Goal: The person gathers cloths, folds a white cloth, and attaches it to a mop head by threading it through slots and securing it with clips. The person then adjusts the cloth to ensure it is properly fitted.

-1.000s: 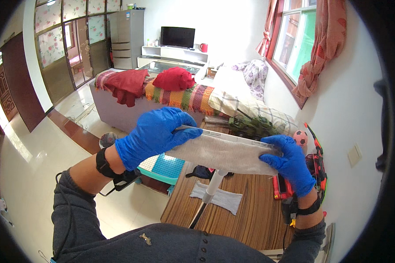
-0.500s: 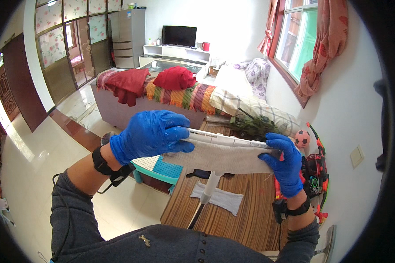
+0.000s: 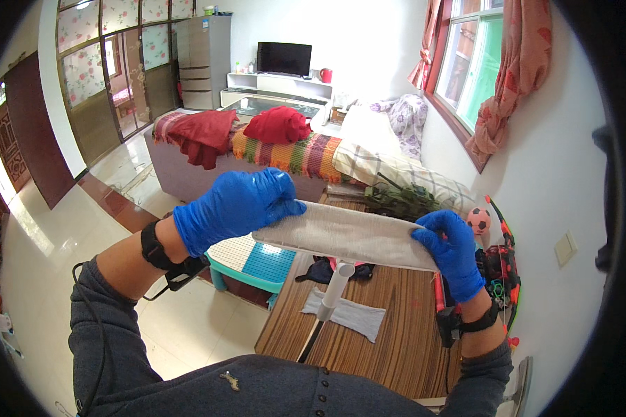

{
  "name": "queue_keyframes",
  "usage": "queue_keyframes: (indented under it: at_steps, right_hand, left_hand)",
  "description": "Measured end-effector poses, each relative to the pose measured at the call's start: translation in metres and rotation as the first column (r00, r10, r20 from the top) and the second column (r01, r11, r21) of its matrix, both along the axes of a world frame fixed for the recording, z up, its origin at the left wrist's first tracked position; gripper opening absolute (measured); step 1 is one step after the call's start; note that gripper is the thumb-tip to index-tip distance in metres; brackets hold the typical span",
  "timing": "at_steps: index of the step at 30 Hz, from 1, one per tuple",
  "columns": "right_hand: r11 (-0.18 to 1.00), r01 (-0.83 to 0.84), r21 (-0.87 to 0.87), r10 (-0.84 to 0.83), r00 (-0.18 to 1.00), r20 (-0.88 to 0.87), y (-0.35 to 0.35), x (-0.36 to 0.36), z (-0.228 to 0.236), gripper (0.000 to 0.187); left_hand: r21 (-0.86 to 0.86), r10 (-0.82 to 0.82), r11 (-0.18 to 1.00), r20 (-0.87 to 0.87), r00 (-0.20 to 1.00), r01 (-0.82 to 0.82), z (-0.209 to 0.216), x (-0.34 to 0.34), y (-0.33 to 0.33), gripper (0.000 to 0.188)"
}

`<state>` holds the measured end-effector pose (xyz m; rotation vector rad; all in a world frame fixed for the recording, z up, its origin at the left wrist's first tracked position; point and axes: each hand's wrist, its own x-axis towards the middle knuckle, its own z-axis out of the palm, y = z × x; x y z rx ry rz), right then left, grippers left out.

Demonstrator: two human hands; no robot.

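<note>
A pale grey mop pad [image 3: 351, 235] lies along a flat mop head, its broad face toward me; the plastic head itself is hidden behind it. My left hand [image 3: 240, 210], in a blue glove, is closed on the pad's left end. With thumb and fingers, my blue-gloved right hand [image 3: 455, 251] grips the right end. The white mop pole [image 3: 336, 283] slants from beneath the head down toward my body. On the wood-grain table [image 3: 403, 333] below, a second grey pad [image 3: 355, 317] lies flat, with a dark cloth-like item [image 3: 320, 270] beyond it.
A blue and white plastic stool [image 3: 254, 260] stands left of the table. Past the table are a sofa back [image 3: 195, 177] draped with blankets and a camouflage toy [image 3: 403, 201]. Toys and a pink ball [image 3: 478, 219] crowd the right wall.
The mop head has tipped, so the pad's face shows where the white plastic edge was visible. Both hands stay at its ends, their fingers shifted on the pad.
</note>
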<state>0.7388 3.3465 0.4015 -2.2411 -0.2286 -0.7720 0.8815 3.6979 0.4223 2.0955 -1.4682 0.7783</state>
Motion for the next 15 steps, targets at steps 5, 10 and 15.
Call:
queue_keyframes:
  at_steps: [5,10,15]
  right_hand:
    - [0.999,0.033,-0.041,-0.035,0.998,-0.048,-0.001,0.000,0.000,0.019]
    - [0.999,0.003,0.032,-0.005,0.997,0.083,0.010,-0.002,0.012,0.028]
    - [0.799,0.149,-0.582,0.004,0.967,0.253,0.034,-0.028,0.038,0.049]
  left_hand:
    - [0.050,-0.015,0.999,-0.030,0.999,0.017,0.001,0.002,0.003,0.026]
    - [-0.031,-0.058,0.998,-0.227,0.972,0.052,0.004,-0.003,0.001,0.028]
    - [0.265,-0.108,0.961,0.071,0.992,0.085,0.005,0.004,0.002,0.033]
